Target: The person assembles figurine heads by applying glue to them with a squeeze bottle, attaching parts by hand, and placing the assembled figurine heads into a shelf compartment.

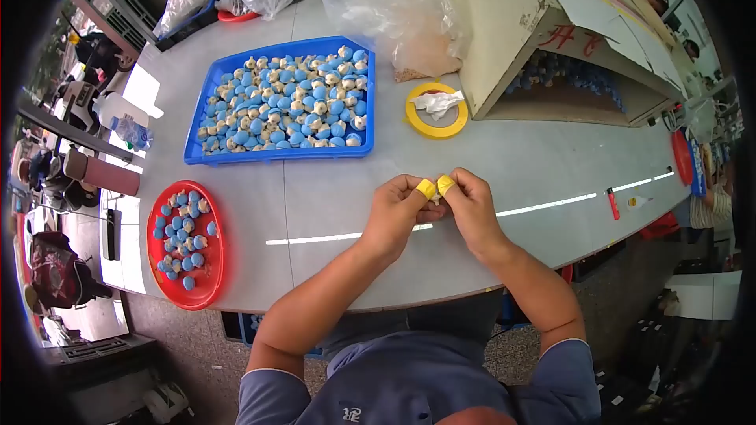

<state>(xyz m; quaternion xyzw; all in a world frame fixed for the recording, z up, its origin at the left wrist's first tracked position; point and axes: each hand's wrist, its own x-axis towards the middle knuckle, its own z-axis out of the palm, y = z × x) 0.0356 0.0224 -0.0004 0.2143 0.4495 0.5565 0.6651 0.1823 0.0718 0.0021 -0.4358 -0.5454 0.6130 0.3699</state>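
My left hand and my right hand meet above the grey table, thumbs side by side, each thumb tip wrapped in yellow tape. Between the fingertips is a small pale piece, mostly hidden by the thumbs, so its full shape does not show. Beyond the hands, a blue tray holds many small blue-and-cream figure pieces. To the left, a red oval plate carries several more of these pieces. A yellow round dish with a crumpled white tissue lies just past my right hand.
A large box with an open front stands at the back right, with blue pieces inside. Clear plastic bags lie at the back. A pink bottle stands left; a red-handled tool lies near the right edge.
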